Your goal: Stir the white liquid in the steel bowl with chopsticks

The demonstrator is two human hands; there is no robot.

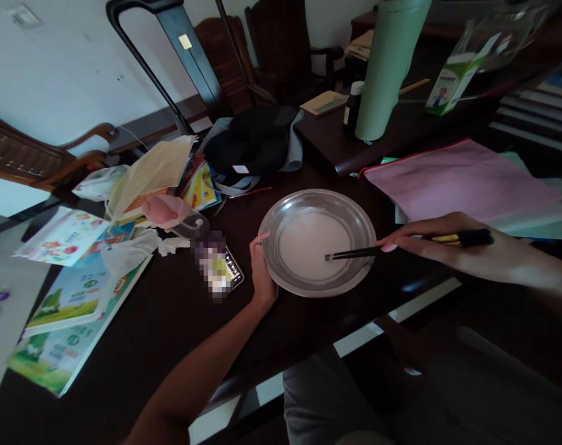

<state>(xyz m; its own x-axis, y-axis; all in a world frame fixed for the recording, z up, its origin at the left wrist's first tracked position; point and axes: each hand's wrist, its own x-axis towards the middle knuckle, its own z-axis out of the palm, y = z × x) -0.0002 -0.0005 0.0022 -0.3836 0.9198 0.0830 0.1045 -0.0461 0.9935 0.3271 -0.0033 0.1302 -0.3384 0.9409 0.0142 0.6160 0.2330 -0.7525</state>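
A round metal plate [355,213] with a pale white liquid or batter in it sits on the dark wooden table [170,334]. My left hand [261,272] rests against the plate's left rim, fingers curled along the edge. My right hand [448,244] is closed round a pair of dark chopsticks [355,253] with gold bands, whose tips dip into the white contents near the plate's middle.
A phone [225,272] lies just left of my left hand. Books, papers and tissues [68,290] crowd the table's left side. A pink folder [457,176] lies at the right. A pale green flask [387,68] and a small carton [452,77] stand behind. Wooden chairs stand beyond.
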